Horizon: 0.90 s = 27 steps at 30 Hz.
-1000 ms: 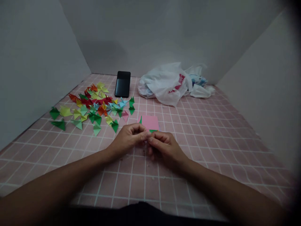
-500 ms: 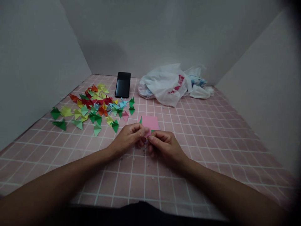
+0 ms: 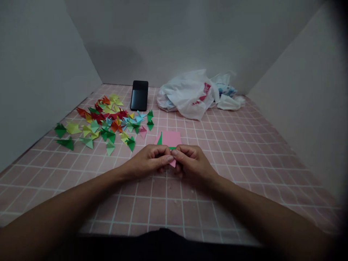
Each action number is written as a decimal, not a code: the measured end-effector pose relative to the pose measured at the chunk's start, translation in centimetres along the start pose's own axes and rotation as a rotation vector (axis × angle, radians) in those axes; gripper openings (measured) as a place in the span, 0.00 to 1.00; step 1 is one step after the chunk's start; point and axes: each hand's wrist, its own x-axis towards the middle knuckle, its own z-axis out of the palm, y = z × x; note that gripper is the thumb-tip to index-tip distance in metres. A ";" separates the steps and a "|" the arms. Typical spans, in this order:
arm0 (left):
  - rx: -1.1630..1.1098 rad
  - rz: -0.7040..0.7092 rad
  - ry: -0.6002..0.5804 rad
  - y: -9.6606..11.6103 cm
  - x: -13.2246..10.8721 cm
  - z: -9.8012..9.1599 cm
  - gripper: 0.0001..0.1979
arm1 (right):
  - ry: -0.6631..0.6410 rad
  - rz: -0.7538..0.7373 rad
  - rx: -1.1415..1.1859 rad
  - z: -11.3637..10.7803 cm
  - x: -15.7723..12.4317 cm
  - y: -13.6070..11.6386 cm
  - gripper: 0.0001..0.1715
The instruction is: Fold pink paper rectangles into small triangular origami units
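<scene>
Between my fingertips is a small folded piece of pink paper (image 3: 173, 164), its pointed tip showing below my thumbs. My left hand (image 3: 152, 158) pinches it from the left, and my right hand (image 3: 191, 159) pinches it from the other side, thumbs nearly touching. Most of the folded paper is hidden by my fingers. Just beyond my hands lie flat pink paper squares (image 3: 171, 138) with green paper (image 3: 160, 138) showing at their edges. To the left spreads a group of small folded paper figures (image 3: 108, 134) in green, yellow, red, orange and blue.
A black phone (image 3: 139, 95) lies near the back wall. Right of it rests a crumpled white plastic bag (image 3: 187, 94) with red print, and another bag (image 3: 228, 98) beside it. A pink checked cloth (image 3: 244, 156) covers the table; walls stand on three sides.
My hands have come closer together around the pink paper, and its tip now points down below the thumbs. The whole view has shifted slightly.
</scene>
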 end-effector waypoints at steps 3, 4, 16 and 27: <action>-0.028 0.016 0.028 0.1 0.1 0.0 0.16 | 0.023 0.035 0.060 0.1 0.1 0.0 0.26; -0.035 0.021 0.054 0.1 0.1 0.0 0.17 | 0.031 0.035 0.064 0.2 0.1 0.0 0.26; 0.325 0.158 0.271 0.0 -0.1 0.4 0.16 | 0.008 -0.157 -0.282 0.4 -0.3 -0.5 0.23; -0.219 0.079 0.128 -0.8 0.3 0.5 0.19 | -0.084 -0.095 0.101 0.3 0.3 0.3 0.22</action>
